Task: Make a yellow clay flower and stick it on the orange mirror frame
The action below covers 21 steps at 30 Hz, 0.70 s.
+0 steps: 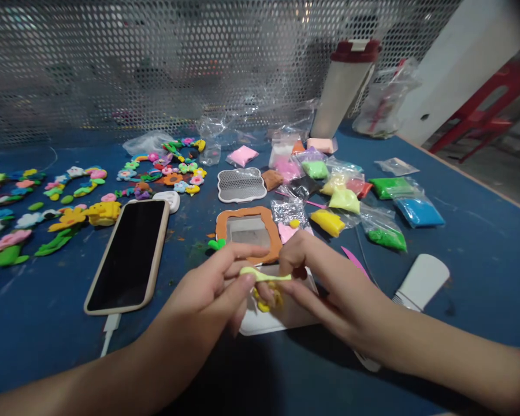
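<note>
A strip of pale yellow modelling clay (264, 276) stretches between my two hands, thick at its left end and thin toward the right. The thumb and fingers of my left hand (221, 286) pinch the thick end. My right hand (318, 271) pinches the thin end. Below them lies a white board (260, 325) with a yellow clay piece (264, 300) on it, partly hidden by my fingers. Just beyond is a mirror with an orange clay frame (223, 222), a green clay leaf shape (216, 244) at its left corner.
Left of my hands, a phone (130, 257) lies plugged into a white cable. Clay flower pieces (173, 179) spread behind it. Bags of coloured clay (344, 199) cover the right back, before a tumbler (344, 86). A white-framed mirror (241, 185) and a white brush (422, 280) also lie here.
</note>
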Motion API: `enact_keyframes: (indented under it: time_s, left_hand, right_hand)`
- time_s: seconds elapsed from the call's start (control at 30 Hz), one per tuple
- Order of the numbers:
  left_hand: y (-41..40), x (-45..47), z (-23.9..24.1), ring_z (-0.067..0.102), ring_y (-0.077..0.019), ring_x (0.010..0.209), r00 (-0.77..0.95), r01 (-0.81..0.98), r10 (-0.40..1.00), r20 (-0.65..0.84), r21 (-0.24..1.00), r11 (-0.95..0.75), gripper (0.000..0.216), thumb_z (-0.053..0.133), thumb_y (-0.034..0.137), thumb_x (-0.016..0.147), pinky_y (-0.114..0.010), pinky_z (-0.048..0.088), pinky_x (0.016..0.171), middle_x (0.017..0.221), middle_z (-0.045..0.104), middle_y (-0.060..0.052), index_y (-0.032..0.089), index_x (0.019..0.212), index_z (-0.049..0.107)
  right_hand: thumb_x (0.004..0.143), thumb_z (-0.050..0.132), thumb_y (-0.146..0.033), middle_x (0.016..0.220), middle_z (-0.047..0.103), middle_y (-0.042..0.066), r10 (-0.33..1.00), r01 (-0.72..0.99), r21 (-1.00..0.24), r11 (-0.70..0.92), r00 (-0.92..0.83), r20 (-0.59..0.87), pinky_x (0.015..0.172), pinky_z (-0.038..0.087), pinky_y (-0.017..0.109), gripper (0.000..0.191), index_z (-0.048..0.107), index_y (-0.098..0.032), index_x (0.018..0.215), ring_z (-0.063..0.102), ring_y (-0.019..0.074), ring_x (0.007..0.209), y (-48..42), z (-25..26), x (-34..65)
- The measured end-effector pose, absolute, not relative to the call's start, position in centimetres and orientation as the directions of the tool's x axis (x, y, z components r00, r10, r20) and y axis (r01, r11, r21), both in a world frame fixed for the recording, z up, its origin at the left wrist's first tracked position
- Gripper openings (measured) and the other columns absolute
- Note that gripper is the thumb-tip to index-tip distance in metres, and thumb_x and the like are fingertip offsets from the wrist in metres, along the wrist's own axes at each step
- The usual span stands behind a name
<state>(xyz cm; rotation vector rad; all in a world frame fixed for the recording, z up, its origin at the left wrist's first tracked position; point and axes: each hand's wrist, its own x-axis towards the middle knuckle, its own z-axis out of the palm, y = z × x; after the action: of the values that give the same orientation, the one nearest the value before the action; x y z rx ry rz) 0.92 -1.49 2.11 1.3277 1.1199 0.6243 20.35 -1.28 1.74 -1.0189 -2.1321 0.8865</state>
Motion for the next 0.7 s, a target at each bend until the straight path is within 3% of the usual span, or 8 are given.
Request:
enact_keyframes:
  time_s: [0.13, 0.23, 0.33, 0.47, 0.57, 0.7]
  left_hand:
    - [-1.2, 0.7, 2.5, 0.041, -0.0041, 0.044, 0.278, 0.161, 0.945, -0.174, 0.978, 0.133, 0.02, 0.041, 0.026, 0.09, -0.018, 0.035, 0.047, 0.069, 0.058, 0.004, 0.02, 0.096, 0.059]
    - [-1.3, 0.6, 2.5, 0.042, -0.0049, 0.044, 0.27, 0.187, 0.947, -0.173, 0.974, 0.125, 0.021, 0.04, 0.025, 0.09, -0.019, 0.036, 0.048, 0.064, 0.056, 0.005, 0.021, 0.093, 0.06]
    - [-1.5, 0.6, 2.1, 0.045, -0.0079, 0.048, 0.287, 0.238, 0.939, -0.188, 0.964, 0.121, 0.022, 0.039, 0.027, 0.091, -0.02, 0.039, 0.056, 0.051, 0.047, 0.007, 0.022, 0.093, 0.06]
    - [-1.5, 0.5, 1.5, 0.042, -0.0086, 0.048, 0.309, 0.268, 0.923, -0.231, 0.952, 0.148, 0.023, 0.038, 0.029, 0.092, -0.022, 0.038, 0.057, 0.049, 0.045, 0.007, 0.021, 0.093, 0.06]
    - [-1.3, 0.5, 1.1, 0.04, -0.0082, 0.046, 0.309, 0.26, 0.916, -0.255, 0.949, 0.176, 0.023, 0.039, 0.032, 0.092, -0.022, 0.037, 0.055, 0.05, 0.046, 0.007, 0.021, 0.094, 0.058]
    - [-1.4, 0.5, 0.9, 0.041, -0.0066, 0.047, 0.339, 0.249, 0.897, -0.284, 0.947, 0.205, 0.021, 0.042, 0.036, 0.091, -0.02, 0.034, 0.051, 0.062, 0.054, 0.005, 0.021, 0.096, 0.057]
  right_hand:
    - [0.091, 0.044, -0.02, 0.08, 0.051, 0.001, 0.932, 0.313, -0.914, 0.258, -0.328, 0.151, 0.065, 0.044, 0.026, 0.006, 0.045, -0.022, 0.085, 0.05, 0.0133, 0.074, -0.9, 1.7, 20.7]
    - [0.091, 0.046, -0.023, 0.082, 0.056, 0.001, 0.948, 0.118, -0.988, 0.098, -0.313, 0.057, 0.07, 0.048, 0.025, 0.003, 0.047, -0.021, 0.088, 0.057, 0.0119, 0.076, -0.6, 1.6, 21.0]
    - [0.092, 0.046, -0.023, 0.086, 0.062, 0.002, 0.943, -0.035, -0.999, -0.015, -0.332, -0.002, 0.075, 0.05, 0.026, 0.003, 0.047, -0.021, 0.092, 0.061, 0.0113, 0.078, -0.3, 1.4, 21.1]
    - [0.093, 0.047, -0.026, 0.089, 0.067, 0.002, 0.932, -0.188, -0.975, -0.121, -0.361, -0.046, 0.072, 0.051, 0.024, 0.006, 0.048, -0.02, 0.094, 0.064, 0.0091, 0.073, -0.1, 1.1, 21.3]
    - [0.09, 0.052, -0.028, 0.079, 0.068, 0.0, 0.911, -0.214, -0.963, -0.166, -0.407, -0.066, 0.064, 0.05, 0.021, 0.008, 0.051, -0.02, 0.089, 0.063, 0.0076, 0.064, -0.1, 1.0, 21.5]
    - [0.077, 0.069, -0.019, 0.066, 0.06, -0.006, 0.925, -0.109, -0.982, -0.153, -0.366, -0.104, 0.057, 0.045, 0.014, 0.015, 0.054, -0.02, 0.077, 0.058, 0.0044, 0.061, -0.2, 1.3, 21.7]
